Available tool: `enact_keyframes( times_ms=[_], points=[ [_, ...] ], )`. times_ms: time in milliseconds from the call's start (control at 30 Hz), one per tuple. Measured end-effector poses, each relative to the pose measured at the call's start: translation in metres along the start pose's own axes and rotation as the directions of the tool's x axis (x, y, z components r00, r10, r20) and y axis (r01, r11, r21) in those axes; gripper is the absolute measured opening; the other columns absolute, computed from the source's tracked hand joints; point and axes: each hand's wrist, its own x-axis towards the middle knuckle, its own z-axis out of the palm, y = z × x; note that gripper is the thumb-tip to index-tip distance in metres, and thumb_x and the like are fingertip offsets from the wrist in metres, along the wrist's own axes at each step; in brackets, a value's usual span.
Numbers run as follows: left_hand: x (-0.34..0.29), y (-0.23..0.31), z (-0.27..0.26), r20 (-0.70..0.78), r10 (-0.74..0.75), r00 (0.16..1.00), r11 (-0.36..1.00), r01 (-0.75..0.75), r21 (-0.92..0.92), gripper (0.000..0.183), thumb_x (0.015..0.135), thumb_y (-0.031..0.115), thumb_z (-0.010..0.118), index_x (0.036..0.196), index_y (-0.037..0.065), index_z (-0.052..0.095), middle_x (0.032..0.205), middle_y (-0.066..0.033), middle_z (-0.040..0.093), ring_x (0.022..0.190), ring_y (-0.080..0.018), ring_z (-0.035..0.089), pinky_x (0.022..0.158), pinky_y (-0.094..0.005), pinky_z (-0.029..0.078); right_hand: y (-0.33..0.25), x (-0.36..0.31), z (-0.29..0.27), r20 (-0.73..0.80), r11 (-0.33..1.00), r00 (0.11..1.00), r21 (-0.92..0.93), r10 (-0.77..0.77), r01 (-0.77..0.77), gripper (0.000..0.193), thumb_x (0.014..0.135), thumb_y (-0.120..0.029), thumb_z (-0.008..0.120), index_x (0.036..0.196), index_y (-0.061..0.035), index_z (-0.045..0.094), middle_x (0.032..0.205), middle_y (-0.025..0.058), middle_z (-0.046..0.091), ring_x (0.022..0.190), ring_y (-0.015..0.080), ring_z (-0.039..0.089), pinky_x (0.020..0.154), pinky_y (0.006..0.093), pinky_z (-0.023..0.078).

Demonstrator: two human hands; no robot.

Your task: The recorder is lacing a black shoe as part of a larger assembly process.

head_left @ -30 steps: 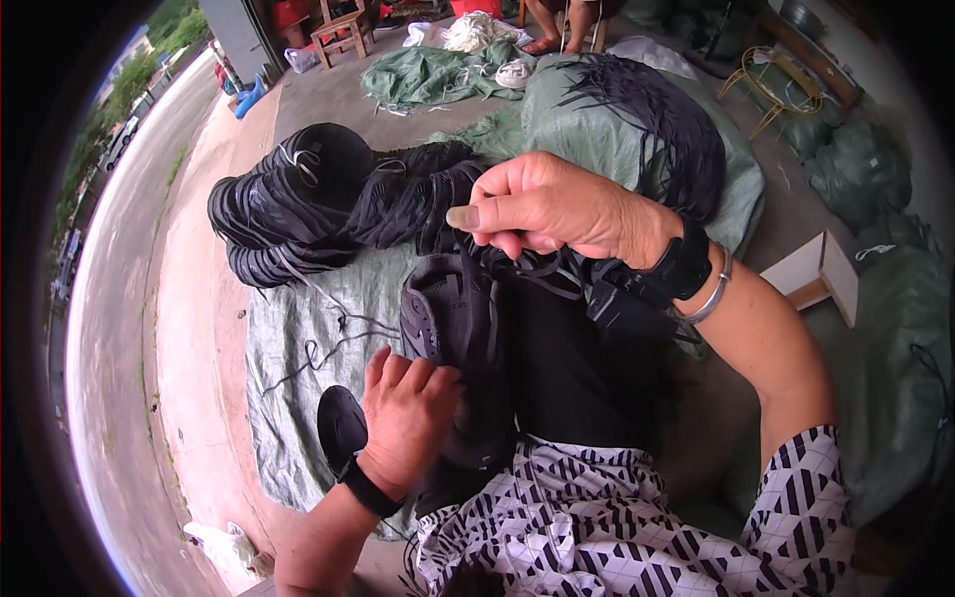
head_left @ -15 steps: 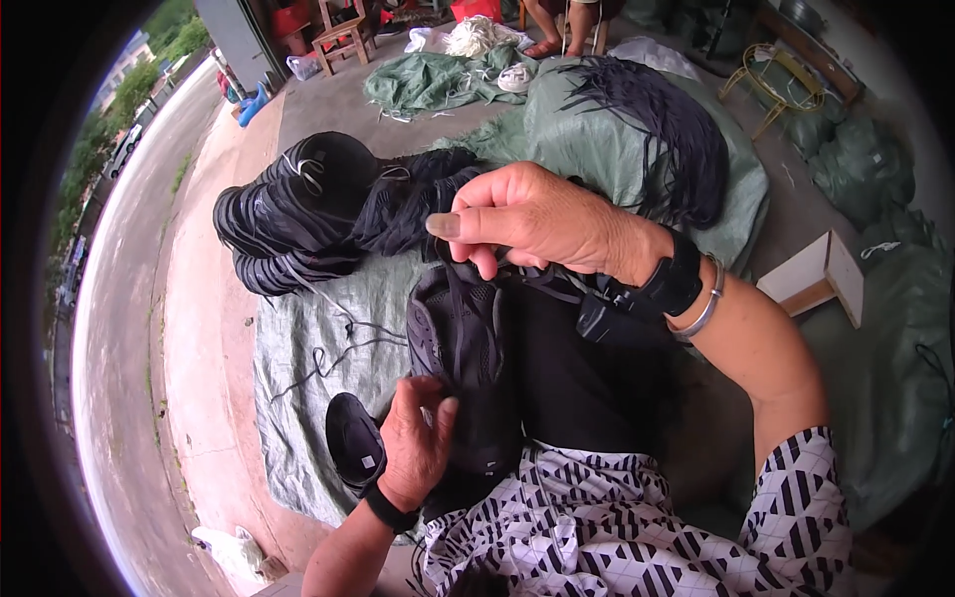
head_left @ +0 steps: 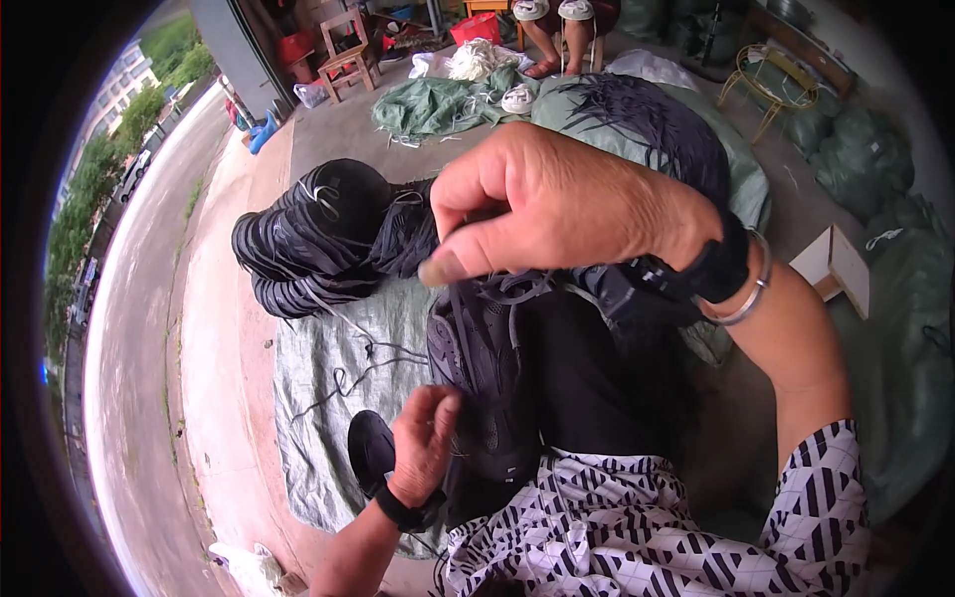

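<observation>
Across my lap lies a black mesh shoe [head_left: 479,343], with dark laces [head_left: 517,289] looped at its far end. My left hand [head_left: 425,438] is closed at the shoe's left side, thumb up and fingertips against its edge. Above the far end hangs my right hand [head_left: 557,209], thumb and forefinger pinched on what looks like a dark shoelace, mostly hidden by the fingers. Beside my left hand, a black oval shoe piece [head_left: 370,448] rests on the green woven sheet [head_left: 323,388].
Stacked black shoe parts [head_left: 313,234] lie ahead on the left. Beyond my right hand, black laces [head_left: 657,124] cover a green sack [head_left: 557,109]. A wooden chair [head_left: 346,55], white laces [head_left: 477,60] and a seated person's legs [head_left: 557,45] are farther back. A white box [head_left: 836,264] stands right.
My right hand has risen and come nearer the view, still pinched. My left hand stays by the shoe's edge. The whole view has shifted slightly.
</observation>
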Motion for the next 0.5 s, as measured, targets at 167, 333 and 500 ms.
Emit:
enact_keyframes(
  times_ms=[167, 333, 500],
  points=[
    [0.046, 0.025, -0.004, 0.161, 0.148, 0.976, 0.971, -0.174, 0.163, 0.015, 0.083, 0.014, 0.066, 0.091, 0.002, 0.065, 0.080, -0.0117, 0.063, 0.072, -0.0219, 0.063, 0.062, -0.0302, 0.048, -0.018, -0.017, 0.002, 0.003, 0.803, 0.938, -0.516, -0.346, 0.298, 0.023, 0.072, -0.012, 0.072, 0.071, -0.0006, 0.052, 0.062, 0.0068, 0.053, 0.058, 0.0199, 0.054, 0.054, 0.0306, 0.041],
    [0.049, 0.032, 0.018, 0.529, 0.084, 0.844, 0.625, -0.458, 0.632, 0.027, 0.080, 0.033, 0.065, 0.083, 0.006, 0.064, 0.075, -0.0111, 0.064, 0.068, -0.0276, 0.064, 0.058, -0.0344, 0.051, -0.025, -0.037, 0.012, 0.042, 0.587, 0.838, -0.694, -0.544, 0.417, 0.024, 0.066, -0.015, 0.073, 0.075, -0.0097, 0.051, 0.067, 0.0046, 0.044, 0.051, 0.0232, 0.049, 0.043, 0.0327, 0.038],
    [0.026, 0.019, 0.037, 0.110, 0.164, 0.980, 0.865, -0.197, 0.462, 0.020, 0.083, 0.021, 0.061, 0.070, 0.005, 0.058, 0.061, -0.0135, 0.059, 0.055, -0.0298, 0.059, 0.049, -0.0373, 0.046, -0.020, -0.063, 0.015, -0.002, 0.594, 0.815, -0.686, -0.579, 0.420, 0.024, 0.066, -0.014, 0.075, 0.075, -0.0088, 0.054, 0.069, 0.0030, 0.046, 0.045, 0.0194, 0.045, 0.040, 0.0299, 0.036]
  ],
)
